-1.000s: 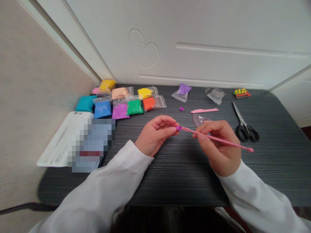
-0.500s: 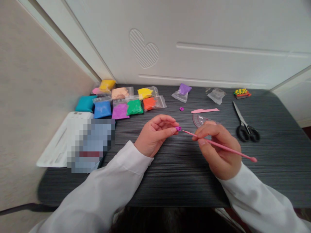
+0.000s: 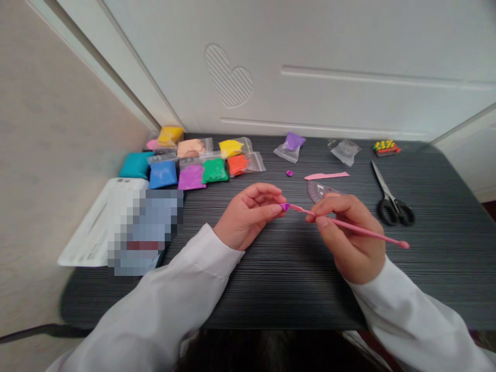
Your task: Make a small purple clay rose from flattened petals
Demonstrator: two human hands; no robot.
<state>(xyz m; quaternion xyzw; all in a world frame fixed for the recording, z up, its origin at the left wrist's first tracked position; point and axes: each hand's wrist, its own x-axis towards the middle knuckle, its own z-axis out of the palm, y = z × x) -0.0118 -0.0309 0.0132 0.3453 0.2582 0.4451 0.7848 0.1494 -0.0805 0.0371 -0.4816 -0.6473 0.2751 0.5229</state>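
My left hand (image 3: pixel 248 214) pinches a tiny purple clay piece (image 3: pixel 284 206) between thumb and fingertips, just above the dark striped table (image 3: pixel 271 279). My right hand (image 3: pixel 351 237) is closed around a thin pink sculpting tool (image 3: pixel 360 231). The tool's pointed tip touches the purple piece, and its rounded end sticks out to the right. A second small purple clay bit (image 3: pixel 289 173) lies on the table beyond my hands.
Several bags of coloured clay (image 3: pixel 194 163) lie at the back left, with a purple bag (image 3: pixel 291 145) and a clear bag (image 3: pixel 344 152) further right. A pink flat tool (image 3: pixel 326 176), a protractor (image 3: pixel 320 189), scissors (image 3: pixel 391 199) and a small clay model (image 3: pixel 385 149) sit nearby. A white box (image 3: pixel 96 227) overhangs the left edge.
My right hand tilted the pink tool down and back up a little while its tip stayed at the purple piece. My left hand stayed put.
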